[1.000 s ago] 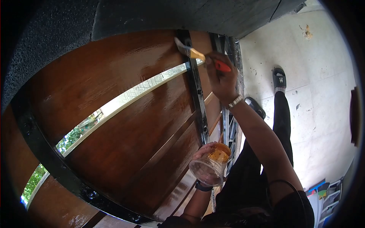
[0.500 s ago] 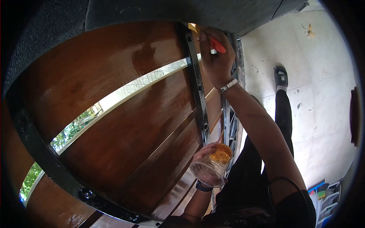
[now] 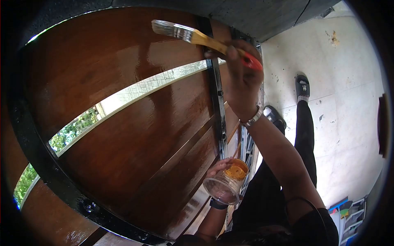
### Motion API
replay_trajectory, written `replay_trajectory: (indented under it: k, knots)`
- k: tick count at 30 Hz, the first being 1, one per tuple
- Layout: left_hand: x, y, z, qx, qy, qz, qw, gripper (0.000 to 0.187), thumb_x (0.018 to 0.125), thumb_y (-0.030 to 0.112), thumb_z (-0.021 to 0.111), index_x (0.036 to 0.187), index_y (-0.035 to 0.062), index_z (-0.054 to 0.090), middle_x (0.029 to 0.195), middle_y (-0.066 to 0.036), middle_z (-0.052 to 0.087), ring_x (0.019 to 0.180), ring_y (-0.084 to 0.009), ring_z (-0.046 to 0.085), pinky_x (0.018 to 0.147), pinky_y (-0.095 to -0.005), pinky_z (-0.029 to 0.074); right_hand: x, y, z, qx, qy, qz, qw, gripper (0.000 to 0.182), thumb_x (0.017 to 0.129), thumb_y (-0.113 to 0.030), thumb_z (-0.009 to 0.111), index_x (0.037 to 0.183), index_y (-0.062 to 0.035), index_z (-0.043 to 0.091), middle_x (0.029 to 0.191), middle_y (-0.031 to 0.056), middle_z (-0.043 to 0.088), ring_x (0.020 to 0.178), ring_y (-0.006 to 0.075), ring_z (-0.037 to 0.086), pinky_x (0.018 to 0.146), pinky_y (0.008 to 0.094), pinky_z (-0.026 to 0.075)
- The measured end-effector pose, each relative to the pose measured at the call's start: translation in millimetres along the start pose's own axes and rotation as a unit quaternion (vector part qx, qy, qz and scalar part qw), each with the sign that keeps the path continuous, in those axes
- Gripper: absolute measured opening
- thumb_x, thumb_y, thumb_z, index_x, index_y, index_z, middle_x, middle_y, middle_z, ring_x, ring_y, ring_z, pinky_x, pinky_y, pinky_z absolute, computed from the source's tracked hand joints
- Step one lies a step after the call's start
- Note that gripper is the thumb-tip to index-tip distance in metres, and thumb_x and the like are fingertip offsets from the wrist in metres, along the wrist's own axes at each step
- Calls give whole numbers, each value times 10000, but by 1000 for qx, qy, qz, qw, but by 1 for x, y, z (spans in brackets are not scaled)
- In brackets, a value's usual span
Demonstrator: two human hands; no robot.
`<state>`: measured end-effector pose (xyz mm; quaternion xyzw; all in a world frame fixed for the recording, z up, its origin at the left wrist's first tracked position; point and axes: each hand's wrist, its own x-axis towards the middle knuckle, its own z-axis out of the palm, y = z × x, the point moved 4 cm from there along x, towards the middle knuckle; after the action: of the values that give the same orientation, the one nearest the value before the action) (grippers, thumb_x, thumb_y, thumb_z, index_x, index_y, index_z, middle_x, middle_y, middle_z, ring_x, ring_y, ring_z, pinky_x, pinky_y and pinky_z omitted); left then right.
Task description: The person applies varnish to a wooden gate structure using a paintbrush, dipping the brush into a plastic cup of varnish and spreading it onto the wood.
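A flat paintbrush (image 3: pixel 205 40) with a wooden handle and red end is gripped by my right hand (image 3: pixel 242 74), its bristles pointing left over the upper brown wooden panel (image 3: pixel 119 49). My left hand (image 3: pixel 219 166), lower down, holds a clear plastic cup (image 3: pixel 223 190) tilted, with orange-brown stuff in its far part. The panels look glossy and are crossed by black metal bars (image 3: pixel 215 88). Bright gaps between the panels show greenery and paving.
A dark stone-like surface (image 3: pixel 254 20) runs along the top. On the right lies a pale tiled floor (image 3: pixel 340 94) with stains, where my sandalled feet (image 3: pixel 303 86) stand. A rack with colourful items (image 3: pixel 351 217) is at the lower right.
My right hand has moved down, and the brush has come out into full view, away from the top edge. The cup in my left hand has shifted slightly.
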<state>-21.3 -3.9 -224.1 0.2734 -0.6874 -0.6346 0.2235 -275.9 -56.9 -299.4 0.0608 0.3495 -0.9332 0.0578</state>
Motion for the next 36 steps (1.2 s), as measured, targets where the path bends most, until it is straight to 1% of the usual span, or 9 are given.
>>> replay_trajectory:
  k: [5, 9, 11, 15, 17, 21, 29, 33, 36]
  knots:
    - [-9, -2, -12, -43, 26, -95, 994, 658, 823, 449, 716, 1337, 184, 401, 1220, -132, 504, 1204, -339, 495, 1033, -577, 413, 1, 49, -30, -88, 71, 44, 993, 191, 969, -166, 579, 1044, 9, 594, 849, 68, 689, 767, 95, 670, 671, 229, 498]
    - [-9, 8, -10, -7, 36, -8, 999, 683, 803, 461, 732, 1321, 158, 406, 1225, -140, 504, 1202, -341, 497, 1039, -573, 408, -8, 34, -30, -226, 107, -47, 967, 173, 966, -158, 575, 1042, -6, 609, 840, 57, 690, 742, 94, 668, 620, 231, 497]
    - [-6, 15, -8, 14, 11, 2, 1000, 639, 819, 443, 719, 1299, 144, 422, 1227, -141, 509, 1206, -341, 494, 1045, -563, 407, -14, 18, -5, -251, 30, -13, 968, 197, 970, -144, 566, 1079, 20, 574, 954, 100, 672, 822, 155, 691, 743, 254, 539]
    - [-13, 18, -14, -22, 27, -9, 999, 529, 873, 395, 667, 1277, 136, 443, 1212, -144, 524, 1210, -336, 491, 1048, -548, 409, -33, -44, 52, -52, -67, -75, 994, 200, 965, -130, 563, 1076, 36, 548, 941, 136, 653, 804, 196, 695, 737, 281, 554]
    - [-19, 12, -22, -90, 59, -142, 984, 562, 847, 371, 706, 1288, 152, 436, 1228, -139, 518, 1222, -337, 481, 1050, -541, 410, -35, -65, 59, -27, -85, -68, 994, 205, 968, -136, 560, 1080, 35, 546, 933, 140, 655, 807, 199, 695, 742, 289, 555]
    - [-25, 14, -26, 27, 89, -101, 991, 688, 763, 380, 790, 1302, 159, 424, 1241, -145, 509, 1225, -341, 479, 1049, -536, 413, -32, -35, 36, -68, -45, 43, 996, 218, 974, -157, 554, 1085, 31, 545, 910, 131, 669, 802, 183, 693, 737, 285, 546]
    - [-16, 33, -10, 27, 17, -34, 999, 793, 711, 323, 842, 1354, 200, 396, 1290, -117, 488, 1245, -333, 463, 1056, -528, 402, -11, -10, -36, -391, -11, -4, 920, 125, 931, -111, 610, 1016, -21, 626, 858, 93, 684, 789, 164, 676, 672, 270, 513]
    - [-15, 44, -1, -41, 56, 21, 997, 578, 764, 140, 799, 1218, 80, 447, 1247, -159, 522, 1213, -286, 511, 1047, -426, 436, -8, -20, -10, -409, -33, -65, 910, 109, 918, -92, 614, 1002, -26, 634, 856, 97, 680, 773, 179, 675, 661, 270, 507]
    - [-33, 39, -10, -134, 95, -13, 986, 587, 766, 134, 796, 1227, 80, 435, 1242, -142, 523, 1214, -282, 509, 1052, -421, 431, -19, -49, 44, -239, -66, -11, 969, 134, 938, -102, 594, 1047, -23, 601, 867, 100, 683, 772, 163, 673, 650, 263, 503]
